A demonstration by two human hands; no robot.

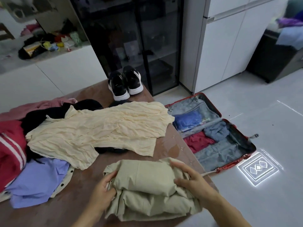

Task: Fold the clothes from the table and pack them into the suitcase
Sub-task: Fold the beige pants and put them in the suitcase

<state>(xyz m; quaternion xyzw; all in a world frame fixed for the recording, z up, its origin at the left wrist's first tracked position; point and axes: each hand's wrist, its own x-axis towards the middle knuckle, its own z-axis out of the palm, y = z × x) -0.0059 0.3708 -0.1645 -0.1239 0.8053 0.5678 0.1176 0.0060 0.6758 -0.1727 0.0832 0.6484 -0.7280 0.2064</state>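
Here, left to right, is what lies before you. Far left on the brown table: a red garment with white stripes, a pink garment behind it, and a black garment heaped between them. In front of these is a lavender shirt with dark buttons along one edge, spread loosely. A cream crinkled top lies flat across the middle of the table, overlapping the black and lavender pieces. At the near edge sits the khaki garment, folded into a thick bundle of two stacked rolls. Your left hand is at its left end, fingers curled in and pinching the cloth there. Your right hand holds its right end, fingers bent over the top of the upper roll and thumb pressed into its front, so the bundle lies between your two hands, touching both. At the table's far end stands a pair of black sneakers with white soles. Right of the table, on the floor, the red suitcase lies open, both halves up. It holds a blue bag in the far half and a dark red garment beside a grey-blue knit in the near half. A bright light pattern shows on the floor just beside its near corner.
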